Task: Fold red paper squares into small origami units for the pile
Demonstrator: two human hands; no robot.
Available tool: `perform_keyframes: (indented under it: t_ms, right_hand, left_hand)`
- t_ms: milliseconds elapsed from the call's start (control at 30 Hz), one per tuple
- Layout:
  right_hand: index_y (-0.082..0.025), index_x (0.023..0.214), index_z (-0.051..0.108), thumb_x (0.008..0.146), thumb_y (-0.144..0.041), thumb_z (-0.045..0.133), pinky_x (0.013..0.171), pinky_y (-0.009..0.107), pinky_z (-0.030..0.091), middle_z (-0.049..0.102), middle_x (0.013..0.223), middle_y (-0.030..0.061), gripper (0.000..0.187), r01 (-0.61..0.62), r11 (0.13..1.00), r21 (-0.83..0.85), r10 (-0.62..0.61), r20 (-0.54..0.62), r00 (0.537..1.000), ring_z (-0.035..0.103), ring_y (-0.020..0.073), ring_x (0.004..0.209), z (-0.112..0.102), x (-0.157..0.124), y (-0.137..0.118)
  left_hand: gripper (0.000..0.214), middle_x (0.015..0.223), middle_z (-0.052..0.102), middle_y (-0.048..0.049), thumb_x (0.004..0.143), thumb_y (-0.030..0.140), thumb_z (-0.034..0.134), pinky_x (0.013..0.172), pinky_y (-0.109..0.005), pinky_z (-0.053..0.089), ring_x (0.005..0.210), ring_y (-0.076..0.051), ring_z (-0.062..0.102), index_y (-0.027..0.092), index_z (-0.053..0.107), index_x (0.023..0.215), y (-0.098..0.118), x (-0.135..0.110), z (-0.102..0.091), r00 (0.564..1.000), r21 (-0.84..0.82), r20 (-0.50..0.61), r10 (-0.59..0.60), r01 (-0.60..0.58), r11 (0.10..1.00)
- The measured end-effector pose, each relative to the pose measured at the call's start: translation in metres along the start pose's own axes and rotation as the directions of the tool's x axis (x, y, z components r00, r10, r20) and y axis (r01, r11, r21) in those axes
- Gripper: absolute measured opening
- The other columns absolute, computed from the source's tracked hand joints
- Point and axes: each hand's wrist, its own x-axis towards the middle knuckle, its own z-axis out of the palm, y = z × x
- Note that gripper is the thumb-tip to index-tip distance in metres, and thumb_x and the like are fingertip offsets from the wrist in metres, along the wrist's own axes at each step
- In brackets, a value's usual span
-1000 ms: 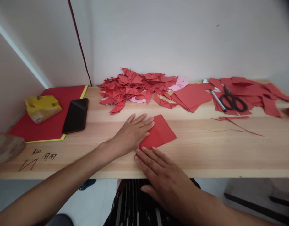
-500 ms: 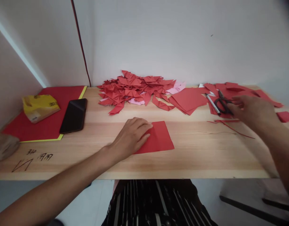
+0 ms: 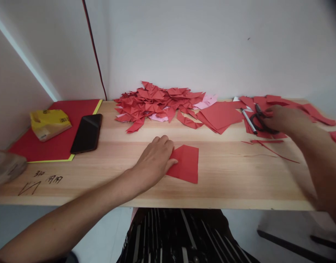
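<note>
My left hand (image 3: 158, 157) grips the left part of a red sheet of paper (image 3: 187, 162), its thumb on top and its other fingers curled at the far edge. That sheet lies turned at a slant near the front of the table. Over at the right, my right hand (image 3: 281, 118) has its fingers curled at the black handles of a pair of scissors (image 3: 259, 122), which still rest on red paper. A black and white marker pen (image 3: 248, 121) lies just left of the scissors.
Folded red paper pieces (image 3: 157, 102) are heaped against the wall, with a stack of red sheets (image 3: 221, 115) beside them. Thin red strips (image 3: 277, 151) lie below the scissors. At the left are a phone (image 3: 86, 133), a yellow packet (image 3: 50, 124) and large red sheets (image 3: 28, 146).
My left hand has turned the red sheet and shifted its grip on it. My right hand has come in over the scissors, fingers now at the handles.
</note>
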Motion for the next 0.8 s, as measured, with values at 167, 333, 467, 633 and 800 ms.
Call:
perform_keyframes:
  t_ms: [167,333,467,633,800]
  right_hand:
    - [0.002,0.114,0.065,0.082,-0.055,0.059,0.055,0.038,0.038,0.069,0.087,0.0309,0.066,-0.219,0.933,-0.285,0.325,0.411,0.851,0.069,0.0351,0.079,-0.008,-0.015,-0.02]
    - [-0.002,0.136,0.047,0.087,-0.047,0.059,0.063,0.038,0.037,0.064,0.112,0.031,0.067,-0.27,0.912,-0.309,0.392,0.457,0.799,0.063,0.0344,0.095,-0.021,-0.024,-0.033]
    - [-0.008,0.136,0.05,0.084,-0.053,0.061,0.064,0.038,0.034,0.065,0.115,0.0272,0.069,-0.402,0.874,-0.272,0.484,0.421,0.767,0.06,0.0324,0.098,-0.028,-0.023,-0.037]
    - [-0.011,0.125,0.062,0.08,-0.049,0.068,0.06,0.035,0.034,0.072,0.103,0.022,0.06,-0.485,0.864,-0.135,0.497,0.38,0.78,0.065,0.0265,0.088,-0.033,-0.025,-0.035]
    - [-0.012,0.124,0.065,0.081,-0.045,0.066,0.062,0.033,0.036,0.074,0.094,0.0174,0.054,-0.524,0.852,0.005,0.496,0.318,0.808,0.067,0.0218,0.088,-0.039,-0.028,-0.041]
  left_hand:
    - [0.021,0.106,0.055,-0.0102,0.087,0.03,0.066,0.085,-0.038,0.045,0.096,-0.023,0.049,0.013,0.055,0.095,0.007,-0.006,-0.003,0.996,0.012,0.055,-0.067,0.067,0.998]
    - [0.019,0.101,0.054,-0.0055,0.085,0.027,0.068,0.082,-0.035,0.043,0.093,-0.022,0.047,0.017,0.053,0.091,0.0,-0.011,0.001,1.0,-0.117,0.011,-0.02,0.021,0.993]
    - [0.014,0.101,0.055,-0.0054,0.086,0.021,0.065,0.083,-0.035,0.043,0.094,-0.022,0.048,0.017,0.053,0.09,0.005,-0.013,0.0,1.0,-0.151,0.024,-0.004,0.008,0.989]
    - [0.027,0.116,0.054,-0.0111,0.086,0.024,0.066,0.092,-0.042,0.044,0.105,-0.026,0.047,0.015,0.053,0.109,0.018,-0.02,-0.003,0.998,-0.062,0.042,-0.055,0.058,0.996]
    - [0.022,0.114,0.055,-0.01,0.091,0.019,0.056,0.092,-0.042,0.045,0.105,-0.025,0.048,0.016,0.054,0.113,0.023,-0.033,-0.001,0.999,-0.142,0.04,0.005,0.0,0.99]
